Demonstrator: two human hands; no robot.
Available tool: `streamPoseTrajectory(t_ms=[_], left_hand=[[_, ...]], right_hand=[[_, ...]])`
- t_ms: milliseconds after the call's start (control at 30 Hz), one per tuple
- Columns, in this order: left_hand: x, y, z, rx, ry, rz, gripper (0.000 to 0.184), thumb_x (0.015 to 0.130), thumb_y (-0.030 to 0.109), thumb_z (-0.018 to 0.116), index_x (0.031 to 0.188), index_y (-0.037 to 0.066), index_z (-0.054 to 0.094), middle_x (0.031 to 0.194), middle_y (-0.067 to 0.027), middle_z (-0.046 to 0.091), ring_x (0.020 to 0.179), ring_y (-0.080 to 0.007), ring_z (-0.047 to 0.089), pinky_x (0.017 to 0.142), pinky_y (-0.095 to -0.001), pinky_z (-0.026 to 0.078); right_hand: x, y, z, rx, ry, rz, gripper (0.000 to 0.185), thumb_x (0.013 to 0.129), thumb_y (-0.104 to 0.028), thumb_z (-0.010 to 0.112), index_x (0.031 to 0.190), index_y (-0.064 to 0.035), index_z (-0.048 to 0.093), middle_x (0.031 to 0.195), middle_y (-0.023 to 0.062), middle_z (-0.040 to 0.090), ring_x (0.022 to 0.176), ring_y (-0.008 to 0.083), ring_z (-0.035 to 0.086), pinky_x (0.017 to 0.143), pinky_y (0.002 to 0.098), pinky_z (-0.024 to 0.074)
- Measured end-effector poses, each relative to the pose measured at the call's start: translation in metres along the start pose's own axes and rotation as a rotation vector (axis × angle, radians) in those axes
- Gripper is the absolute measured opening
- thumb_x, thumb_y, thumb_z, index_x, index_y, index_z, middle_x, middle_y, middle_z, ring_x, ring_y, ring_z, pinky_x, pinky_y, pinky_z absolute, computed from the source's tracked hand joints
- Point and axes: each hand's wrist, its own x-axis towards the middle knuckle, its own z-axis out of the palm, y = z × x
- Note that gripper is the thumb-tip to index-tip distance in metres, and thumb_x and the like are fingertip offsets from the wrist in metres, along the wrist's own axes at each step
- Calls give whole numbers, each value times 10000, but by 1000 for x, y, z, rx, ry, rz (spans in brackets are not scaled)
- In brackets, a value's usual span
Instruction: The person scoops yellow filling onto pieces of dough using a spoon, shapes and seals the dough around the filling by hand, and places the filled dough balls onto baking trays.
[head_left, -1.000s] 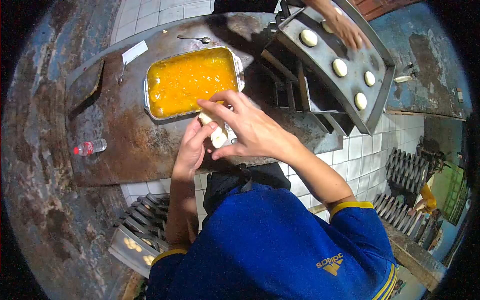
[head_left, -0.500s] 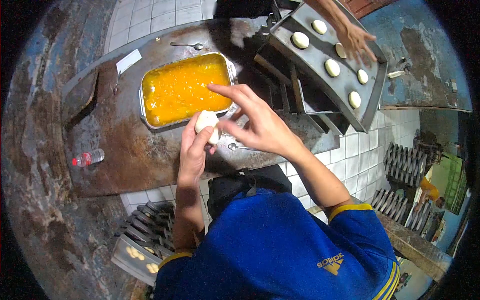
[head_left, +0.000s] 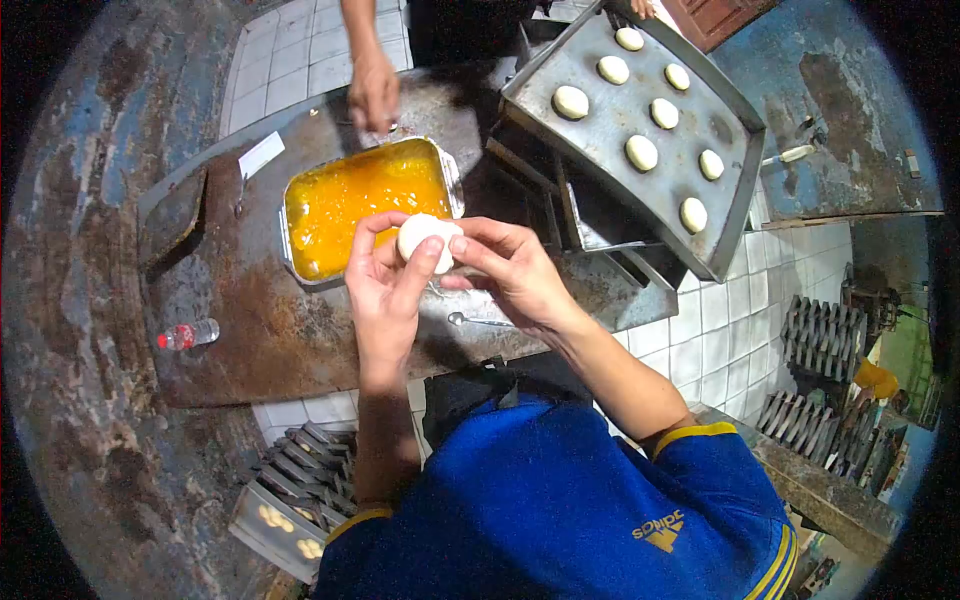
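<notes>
A pale dough piece [head_left: 428,240] is held up between my two hands, over the near edge of a metal pan [head_left: 288,240] of orange-yellow filling [head_left: 365,190]. My left hand [head_left: 388,290] grips the dough from the left, its thumb pressed on the front. From the right, my right hand [head_left: 515,275] pinches the dough's edge with thumb and fingers. Just below it a spoon [head_left: 480,321] lies on the dark metal table [head_left: 270,340].
Several dough rounds [head_left: 641,152] sit on a large tray [head_left: 590,140] at upper right. A co-worker's hand [head_left: 374,92] is at the pan's far edge. A bottle [head_left: 188,334] lies at left, beyond it a dark plate [head_left: 178,222]. More stacked trays [head_left: 275,535] stand at lower left.
My right hand has closed in on the dough, which both hands now hold. The co-worker's hand has gone from the tray to the pan's far side, and more of the tray's dough rounds show.
</notes>
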Motion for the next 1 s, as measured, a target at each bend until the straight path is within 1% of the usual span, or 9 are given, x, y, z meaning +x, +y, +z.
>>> streamPoseTrajectory(t_ms=[167,300,400,567,633,700,733,867,1000], left_hand=[[18,1,71,-42,-253,236,379,875,36,732,1216,13,568,1040,-51,646,918,-114,624,893,-264,524],[5,-7,149,-107,-395,274,400,804,45,753,1165,20,582,975,-41,649,929,-115,639,1044,-384,533],[-4,-12,206,-144,-377,302,430,782,31,768,1159,28,562,903,-13,646,918,-114,647,1133,-470,487],[-10,-7,265,-113,-576,411,639,810,-18,764,1282,47,338,822,-12,618,862,-165,727,1060,-476,526],[-4,-27,289,-193,-622,474,619,832,-59,753,1278,39,334,795,1,598,840,-123,705,917,-373,576],[10,-44,297,-94,-509,425,578,854,-74,744,1273,24,359,901,-18,592,805,-66,660,749,-248,543],[17,-44,306,230,-314,482,533,866,-82,736,1262,7,391,1038,-41,568,774,-35,621,657,-198,484],[53,-105,352,263,-524,507,665,816,8,858,1313,69,421,1103,-66,631,831,-162,705,710,-288,563],[73,-125,402,386,-621,437,657,846,111,859,1322,104,406,962,-158,744,947,-313,792,757,-418,625]], right_hand=[[-24,-2,-25,365,-191,-96,555,950,21,746,1430,-115,502,1307,76,662,1084,194,724,705,302,701],[-36,-44,-57,5,76,-691,404,939,-18,767,1325,6,651,1316,100,703,1145,177,682,1002,336,552],[-61,-82,-87,-48,61,-713,379,934,-90,793,1274,53,705,1255,87,735,1156,144,652,1057,324,500],[-113,-147,-145,-364,-36,-699,203,925,-123,800,1019,44,735,945,39,747,971,96,670,856,324,552],[-117,-174,-172,-511,4,-824,138,891,-100,811,937,14,747,846,76,762,877,139,735,802,336,573],[-135,-230,-182,-1121,-101,-475,144,866,-105,830,926,-1,751,821,117,763,825,207,772,772,350,588],[-140,-241,-189,-1101,18,-560,185,839,-125,870,942,-9,771,803,63,753,742,174,740,674,344,578],[-144,-284,-232,-1030,105,-547,664,783,-165,948,1370,-56,657,1295,92,693,1128,177,706,890,331,587],[-131,-316,-261,-1199,159,-598,581,798,-218,940,1313,-75,712,1243,71,701,1129,165,675,884,325,577]])
